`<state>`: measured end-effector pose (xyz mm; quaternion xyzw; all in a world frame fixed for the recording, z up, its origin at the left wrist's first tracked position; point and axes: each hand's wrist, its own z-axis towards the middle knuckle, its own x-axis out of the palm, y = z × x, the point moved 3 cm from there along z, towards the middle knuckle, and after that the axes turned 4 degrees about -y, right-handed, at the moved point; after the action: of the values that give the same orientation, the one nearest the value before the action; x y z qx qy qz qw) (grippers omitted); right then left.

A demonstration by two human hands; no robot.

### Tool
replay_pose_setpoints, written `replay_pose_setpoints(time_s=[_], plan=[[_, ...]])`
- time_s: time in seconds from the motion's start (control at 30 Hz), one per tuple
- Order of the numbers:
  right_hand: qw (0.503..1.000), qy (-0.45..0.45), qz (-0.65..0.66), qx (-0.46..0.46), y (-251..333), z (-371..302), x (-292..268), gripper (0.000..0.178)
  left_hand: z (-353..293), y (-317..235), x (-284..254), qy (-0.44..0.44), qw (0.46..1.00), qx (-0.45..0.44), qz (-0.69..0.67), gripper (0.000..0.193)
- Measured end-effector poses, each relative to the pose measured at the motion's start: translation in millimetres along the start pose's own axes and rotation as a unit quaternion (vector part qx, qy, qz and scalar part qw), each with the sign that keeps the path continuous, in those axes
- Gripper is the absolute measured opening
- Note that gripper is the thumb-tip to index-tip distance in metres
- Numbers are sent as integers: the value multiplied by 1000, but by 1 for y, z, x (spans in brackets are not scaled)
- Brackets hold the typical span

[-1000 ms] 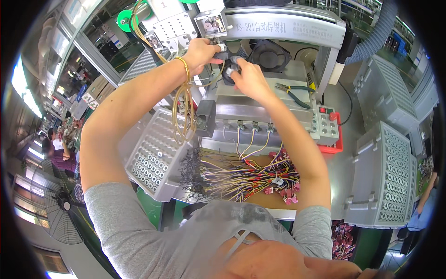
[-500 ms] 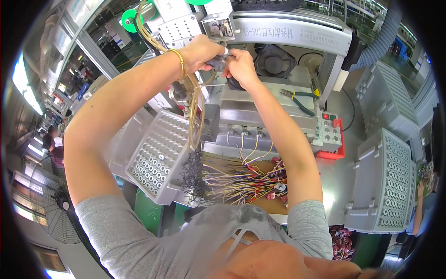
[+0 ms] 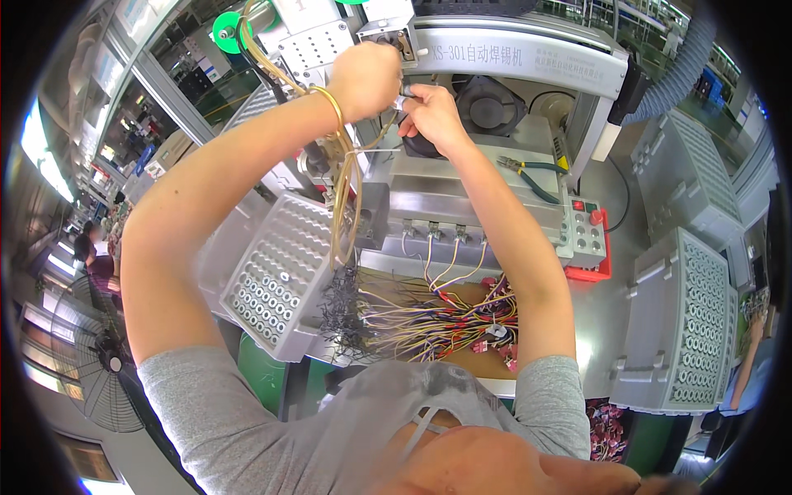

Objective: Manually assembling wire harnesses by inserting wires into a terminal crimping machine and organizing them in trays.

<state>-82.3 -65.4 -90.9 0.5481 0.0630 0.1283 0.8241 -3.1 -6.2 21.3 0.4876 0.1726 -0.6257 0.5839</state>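
Observation:
Both my hands are raised to the head of a grey soldering machine [image 3: 511, 56]. My left hand [image 3: 365, 81], below a gold bangle [image 3: 329, 106], is curled closed with its back to me; its fingertips and whatever they hold are hidden. Just to its right, my right hand [image 3: 436, 118] pinches a small metal fitting [image 3: 405, 92] between thumb and forefinger, with the other fingers bent. Yellowish tubes [image 3: 345, 198] hang from the machine below my left wrist. Under my right forearm, thin wires lead to several metal clamps [image 3: 434, 230] on the fixture.
Pliers [image 3: 532, 175] with green handles lie on the machine's metal cover. A bundle of coloured wires [image 3: 437, 322] spreads over the bench in front of me. A tray [image 3: 276, 276] of round parts stands left, a control box [image 3: 586, 235] right, and a stacked tray [image 3: 685, 322] farther right.
My left hand has moved up and slightly right, turning its back toward me; the grey piece by its fingers no longer shows. My right hand has shifted slightly to the right.

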Motion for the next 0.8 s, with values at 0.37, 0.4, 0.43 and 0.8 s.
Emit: replay_pose_setpoints(time_s=[0.37,0.4,0.43,0.8], plan=[[994,-46,103,-9,55,22,-36,33,-82,46,-99,-431,892,100,-90,7],[995,-62,66,31,51,21,-37,29,-98,64,-94,-473,869,73,-122,8],[997,-51,40,39,48,16,-38,26,-113,85,-83,-500,854,3,-146,6],[894,-66,-444,-3,18,-167,-167,18,-98,250,127,9,497,-385,-777,21]])
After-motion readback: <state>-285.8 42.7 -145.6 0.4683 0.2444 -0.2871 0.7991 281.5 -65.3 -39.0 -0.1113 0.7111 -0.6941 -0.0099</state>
